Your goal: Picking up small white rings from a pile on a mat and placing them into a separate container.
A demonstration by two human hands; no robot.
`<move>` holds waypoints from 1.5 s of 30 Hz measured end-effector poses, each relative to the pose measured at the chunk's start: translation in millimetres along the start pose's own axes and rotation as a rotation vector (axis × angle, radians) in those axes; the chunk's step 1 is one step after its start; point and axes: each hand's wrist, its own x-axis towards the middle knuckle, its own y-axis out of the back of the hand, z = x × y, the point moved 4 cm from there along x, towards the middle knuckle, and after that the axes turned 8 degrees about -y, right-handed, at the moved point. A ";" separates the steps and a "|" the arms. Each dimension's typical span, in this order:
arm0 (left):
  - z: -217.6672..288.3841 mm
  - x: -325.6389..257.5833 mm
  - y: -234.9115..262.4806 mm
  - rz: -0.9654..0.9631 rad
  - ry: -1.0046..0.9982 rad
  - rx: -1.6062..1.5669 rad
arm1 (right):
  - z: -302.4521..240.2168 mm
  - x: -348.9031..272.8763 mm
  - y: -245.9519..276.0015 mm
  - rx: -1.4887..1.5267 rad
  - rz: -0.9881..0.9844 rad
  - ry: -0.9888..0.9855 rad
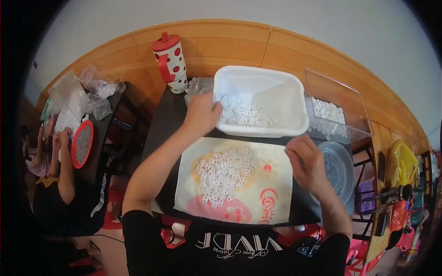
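The left hand [201, 112] reaches into the white rectangular plastic tub [281, 99], fingers curled on small white plastic rings [244, 114]; the right hand [307, 162] hovers loosely closed beside a ring-strewn printed cloth [271, 184] on the dark counter [163, 124].

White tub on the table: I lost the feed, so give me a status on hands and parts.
Left hand at the white tub rim, in the small white parts. Right hand curled over the cloth, grip unclear. Nothing in the way.
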 end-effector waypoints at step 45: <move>14.6 -11.6 2.0 0.104 0.089 -0.062 | 69.7 141.1 -91.9 0.420 -0.360 -0.584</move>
